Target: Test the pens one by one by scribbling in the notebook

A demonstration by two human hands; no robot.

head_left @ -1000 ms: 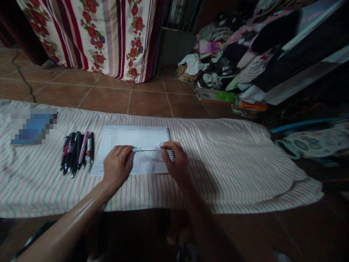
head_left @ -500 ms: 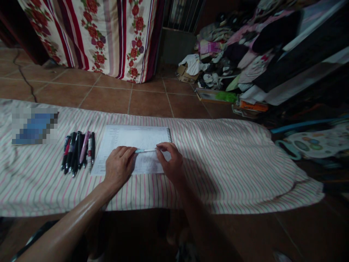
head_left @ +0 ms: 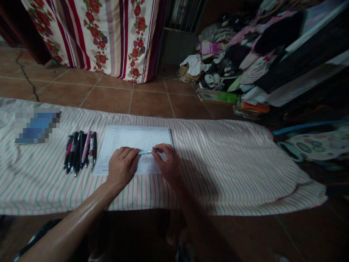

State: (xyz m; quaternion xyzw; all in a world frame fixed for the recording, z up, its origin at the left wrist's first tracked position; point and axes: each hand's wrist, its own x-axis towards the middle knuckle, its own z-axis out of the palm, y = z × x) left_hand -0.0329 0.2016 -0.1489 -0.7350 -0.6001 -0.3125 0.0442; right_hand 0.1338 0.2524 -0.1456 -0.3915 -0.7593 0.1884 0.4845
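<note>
Over a spiral notepad with printed sheets (head_left: 131,136), my two hands hold a slim light-blue and white pen (head_left: 143,152) level between them. My left hand (head_left: 124,163) is closed round the pen's left end, which its fingers hide. At the other end, the thumb and forefinger of my right hand (head_left: 167,160) pinch the narrow white part. Whether that part is a loose refill or joined to the barrel, I cannot tell. Left of the notepad lies a row of several pens (head_left: 79,151), mostly black, with a pink pen (head_left: 86,147) among them.
A striped cloth (head_left: 231,163) covers the low surface under everything. At the far left lies a blurred-out blue rectangular object (head_left: 38,127). Beyond the tiled floor (head_left: 109,91) hangs a flowered curtain (head_left: 114,36). Clothes and boxes (head_left: 218,54) are piled at the back right.
My right hand has shifted left, closer to my left hand, so less of the pen's white part shows between them. The view has moved slightly.
</note>
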